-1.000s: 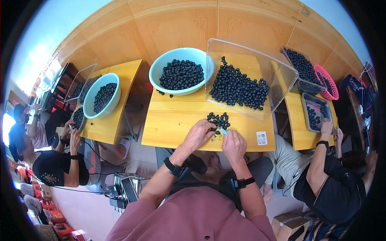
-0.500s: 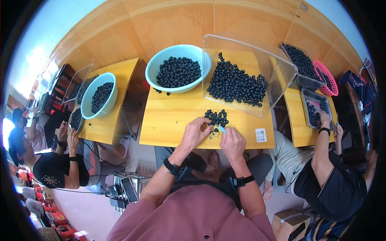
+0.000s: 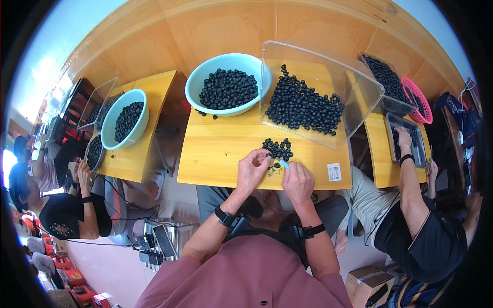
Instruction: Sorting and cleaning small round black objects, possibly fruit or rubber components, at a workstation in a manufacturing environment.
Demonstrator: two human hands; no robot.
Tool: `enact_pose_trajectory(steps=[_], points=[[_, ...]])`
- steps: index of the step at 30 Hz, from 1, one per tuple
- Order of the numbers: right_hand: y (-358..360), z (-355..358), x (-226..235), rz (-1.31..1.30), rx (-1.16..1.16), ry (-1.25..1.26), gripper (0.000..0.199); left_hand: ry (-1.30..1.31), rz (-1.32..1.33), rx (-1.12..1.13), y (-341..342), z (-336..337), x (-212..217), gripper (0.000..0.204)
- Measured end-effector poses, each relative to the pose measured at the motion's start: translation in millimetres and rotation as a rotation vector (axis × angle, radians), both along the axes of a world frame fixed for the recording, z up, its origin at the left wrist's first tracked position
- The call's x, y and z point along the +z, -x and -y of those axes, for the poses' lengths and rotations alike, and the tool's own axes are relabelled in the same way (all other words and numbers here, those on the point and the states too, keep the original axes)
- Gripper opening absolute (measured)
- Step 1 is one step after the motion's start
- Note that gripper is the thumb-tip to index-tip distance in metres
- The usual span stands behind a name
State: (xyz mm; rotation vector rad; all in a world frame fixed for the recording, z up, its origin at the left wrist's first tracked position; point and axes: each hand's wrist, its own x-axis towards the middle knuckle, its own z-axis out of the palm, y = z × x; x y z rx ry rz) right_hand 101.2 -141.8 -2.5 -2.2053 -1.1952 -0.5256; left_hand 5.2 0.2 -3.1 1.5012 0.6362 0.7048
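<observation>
Over the near part of the yellow table point(image 3: 221, 154), my left hand point(image 3: 251, 170) is closed in a pinch on a small round black bead, mostly hidden by the fingertips. My right hand point(image 3: 299, 181) is wrapped round a small light-blue-handled tool point(image 3: 285, 165), which points toward the left fingertips; its working tip is too small to make out. Just beyond both hands lies a small pile of black beads point(image 3: 280, 147). Fine dark and greenish scraps point(image 3: 275, 172) are scattered on the wood between the hands.
A pale-blue basin point(image 3: 193, 97) of black beads stands at the back left. Beside it, a clear plastic bin point(image 3: 359, 120) holds many more beads. A white label point(image 3: 334, 172) is at the table's right. People work at tables on both sides, among more basins and trays.
My hands stay in nearly the same place, with the pinch and the tool grip kept. At the right, the other person's hand has reached farther into the tray.
</observation>
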Motion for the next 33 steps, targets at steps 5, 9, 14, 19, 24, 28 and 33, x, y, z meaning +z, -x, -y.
enact_pose_trajectory(steps=[5, 9, 14, 19, 24, 28, 33], points=[[-0.2, -1.2, -1.4, -0.001, -0.002, 0.001, 0.011, -0.184, 0.033, -0.04, 3.9, -2.5, -0.6, 0.02], [-0.1, 1.3, -1.1, 0.014, 0.028, 0.0, 0.01, -0.26, -0.008, -0.065, 4.0, -1.3, 2.0, 0.023], [0.7, 2.4, 2.7, 0.055, 0.092, 0.013, 0.01, -0.238, 0.051, -0.111, 4.1, 1.1, 3.6, 0.026], [0.1, 1.7, 1.1, 0.066, 0.09, 0.004, 0.011, -0.303, 0.03, -0.15, 4.7, 1.3, 4.1, 0.028], [-0.4, 1.6, 1.3, 0.072, 0.098, 0.007, 0.011, -0.368, -0.001, -0.139, 4.5, 1.1, 5.8, 0.028], [0.5, 1.6, 4.9, 0.07, 0.106, 0.004, 0.011, -0.358, -0.03, -0.115, 4.9, 1.1, 5.6, 0.027], [0.8, 1.5, 5.4, 0.073, 0.09, 0.006, 0.011, -0.351, -0.033, -0.115, 4.2, 1.4, 4.8, 0.027]])
